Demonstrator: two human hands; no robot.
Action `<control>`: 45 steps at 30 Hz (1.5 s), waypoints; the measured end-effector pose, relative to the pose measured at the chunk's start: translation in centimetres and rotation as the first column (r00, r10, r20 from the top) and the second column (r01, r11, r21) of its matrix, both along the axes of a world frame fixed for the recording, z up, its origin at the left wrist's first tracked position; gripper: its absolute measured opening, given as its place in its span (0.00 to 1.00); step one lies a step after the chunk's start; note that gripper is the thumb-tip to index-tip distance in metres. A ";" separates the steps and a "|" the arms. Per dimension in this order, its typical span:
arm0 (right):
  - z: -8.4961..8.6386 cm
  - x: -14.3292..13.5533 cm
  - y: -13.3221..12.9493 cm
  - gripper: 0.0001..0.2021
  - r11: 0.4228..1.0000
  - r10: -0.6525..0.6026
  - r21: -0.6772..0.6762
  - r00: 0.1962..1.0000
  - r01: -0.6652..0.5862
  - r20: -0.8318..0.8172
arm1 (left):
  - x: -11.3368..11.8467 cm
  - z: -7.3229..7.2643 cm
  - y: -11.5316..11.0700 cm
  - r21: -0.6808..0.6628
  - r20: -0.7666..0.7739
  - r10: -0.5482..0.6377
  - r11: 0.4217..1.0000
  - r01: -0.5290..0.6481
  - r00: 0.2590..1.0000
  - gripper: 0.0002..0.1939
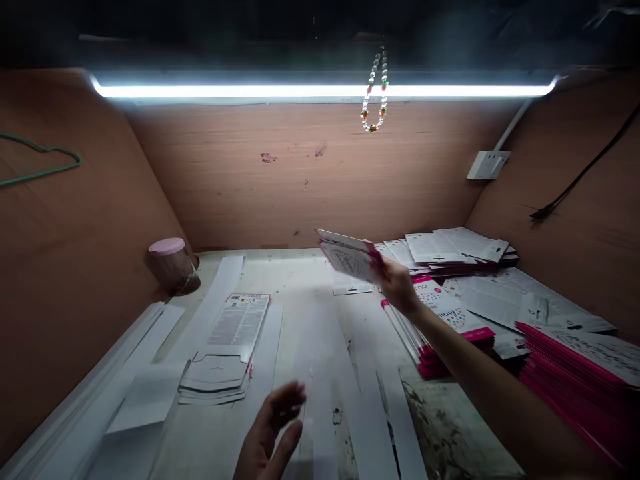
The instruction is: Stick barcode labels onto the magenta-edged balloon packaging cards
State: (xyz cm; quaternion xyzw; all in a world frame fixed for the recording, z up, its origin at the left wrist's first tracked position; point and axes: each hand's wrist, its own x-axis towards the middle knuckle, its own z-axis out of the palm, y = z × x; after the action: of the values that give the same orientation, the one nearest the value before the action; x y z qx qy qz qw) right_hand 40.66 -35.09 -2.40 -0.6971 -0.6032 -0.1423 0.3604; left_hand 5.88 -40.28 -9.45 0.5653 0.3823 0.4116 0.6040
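My right hand [397, 283] is raised over the far part of the table, closed on a few flat printed cardboard packets [347, 257] with pink edges, held tilted. My left hand [273, 433] hovers empty above the near middle of the table, its fingers slightly curled and apart from the thumb. Left of centre lies a small stack of white printed packets [243, 327] with flaps toward me. Beneath my right forearm sits a pile of pink-edged packets [450, 303]. One more white packet [351, 287] lies partly hidden below the held ones.
A tall pink-edged stack [575, 380] stands at the right, with more packets [450, 247] heaped behind. White paper strips [320, 373] cover parts of the table. A pink-lidded jar [173, 267] stands far left. A bead string [373, 127] hangs before the lamp [250, 91].
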 end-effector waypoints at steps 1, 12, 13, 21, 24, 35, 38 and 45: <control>-0.3 -0.9 -2.8 0.18 0.994 0.057 0.097 0.982 -0.040 -0.178 | 0.4 0.0 0.1 0.058 0.017 0.009 0.998 -0.010 1.000 0.29; -10.5 -9.0 -20.6 0.28 0.956 0.227 0.053 0.614 -0.289 -0.756 | 2.8 -1.0 -2.2 0.206 -0.135 -0.206 0.951 0.231 0.969 0.30; -10.9 -9.4 -20.9 0.27 0.965 0.205 0.043 0.637 -0.260 -0.743 | 2.8 -1.2 -2.5 0.187 -0.137 -0.214 0.953 0.237 0.967 0.27; -12.3 -10.2 -21.5 0.24 0.981 0.167 0.055 0.677 -0.184 -0.717 | 2.9 -2.4 -3.0 0.074 -0.057 -0.208 0.975 0.212 0.977 0.29; -12.3 -10.1 -21.2 0.18 0.966 0.244 0.123 0.633 -0.229 -0.735 | 2.6 -2.4 -2.7 0.083 -0.100 -0.281 0.954 0.289 0.955 0.23; -12.1 -10.1 -21.0 0.08 0.918 0.384 0.245 0.535 -0.314 -0.753 | 2.0 -3.0 -2.5 0.117 -0.103 -0.321 0.936 0.332 0.941 0.13; -12.0 -10.6 -21.3 0.05 0.937 0.349 0.260 0.556 -0.235 -0.754 | 2.1 -2.5 -2.7 0.091 -0.089 -0.274 0.955 0.282 0.958 0.13; -8.4 -10.5 -16.6 0.25 0.999 0.000 0.015 0.368 0.038 -0.930 | 2.6 -0.4 0.5 -0.075 -0.214 -0.173 0.984 0.161 0.961 0.28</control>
State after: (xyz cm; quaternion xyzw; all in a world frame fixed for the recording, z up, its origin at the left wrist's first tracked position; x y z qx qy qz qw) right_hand 30.12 -51.66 -10.83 -0.6574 -0.2858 0.2597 0.6470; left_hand 8.52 -39.79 -9.86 0.6202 0.4092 0.2831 0.6064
